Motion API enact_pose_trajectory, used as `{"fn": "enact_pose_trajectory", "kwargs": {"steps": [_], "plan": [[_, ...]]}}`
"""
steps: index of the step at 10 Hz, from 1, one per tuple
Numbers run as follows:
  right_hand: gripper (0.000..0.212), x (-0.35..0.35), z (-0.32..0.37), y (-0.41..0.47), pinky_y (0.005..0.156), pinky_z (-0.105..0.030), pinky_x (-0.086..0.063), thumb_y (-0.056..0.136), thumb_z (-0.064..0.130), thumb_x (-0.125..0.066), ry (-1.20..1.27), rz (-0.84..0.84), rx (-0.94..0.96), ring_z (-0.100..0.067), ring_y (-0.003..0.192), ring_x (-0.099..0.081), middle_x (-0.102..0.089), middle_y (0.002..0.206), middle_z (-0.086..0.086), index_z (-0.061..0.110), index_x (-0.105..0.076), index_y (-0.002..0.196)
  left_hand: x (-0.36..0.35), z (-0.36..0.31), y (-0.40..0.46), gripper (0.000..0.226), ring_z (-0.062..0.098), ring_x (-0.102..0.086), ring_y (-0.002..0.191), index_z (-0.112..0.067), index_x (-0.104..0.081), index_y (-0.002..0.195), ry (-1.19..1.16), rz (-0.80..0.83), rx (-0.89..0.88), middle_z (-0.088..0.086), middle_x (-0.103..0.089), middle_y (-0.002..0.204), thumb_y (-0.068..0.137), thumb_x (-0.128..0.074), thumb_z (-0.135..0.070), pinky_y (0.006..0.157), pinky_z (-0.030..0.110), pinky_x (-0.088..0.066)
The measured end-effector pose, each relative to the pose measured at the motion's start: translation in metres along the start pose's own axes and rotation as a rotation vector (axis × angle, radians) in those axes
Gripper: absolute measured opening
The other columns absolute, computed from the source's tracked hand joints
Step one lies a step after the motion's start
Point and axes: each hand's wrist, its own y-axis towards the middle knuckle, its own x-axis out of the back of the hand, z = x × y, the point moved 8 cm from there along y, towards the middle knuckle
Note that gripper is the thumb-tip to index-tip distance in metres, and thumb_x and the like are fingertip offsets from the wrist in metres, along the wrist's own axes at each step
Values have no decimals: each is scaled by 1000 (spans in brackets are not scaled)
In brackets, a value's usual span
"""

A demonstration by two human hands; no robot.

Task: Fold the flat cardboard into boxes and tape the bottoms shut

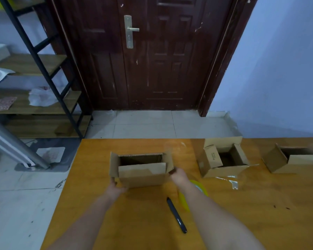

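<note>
brown cardboard box (142, 171) stands open-side up on the orange wooden table (101, 204), long side running left to right, between both hands, the left hand (116, 188) holding its left end and the right hand (179, 176) holding its right end, equally near.

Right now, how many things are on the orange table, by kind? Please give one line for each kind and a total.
Cardboard boxes: 3, the box held by both hands, the middle box and the right box
Black pens: 1, the pen
Yellow tape dispensers: 1, the dispenser, partly hidden by the right arm
Total: 5
</note>
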Motion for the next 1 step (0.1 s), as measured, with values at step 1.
{"fn": "enact_pose_trajectory", "kwargs": {"steps": [1], "plan": [[35,27,-1,3,93,-34,-45,91,-1,-49,32,-47,25,-30,115,-54,-61,124,-14,4,-59,124,4,5,-10,63,34,-44,128,-3,-29,144,-62,-40,75,17,-38,146,94,-57,-29,103,46,-38]]}}
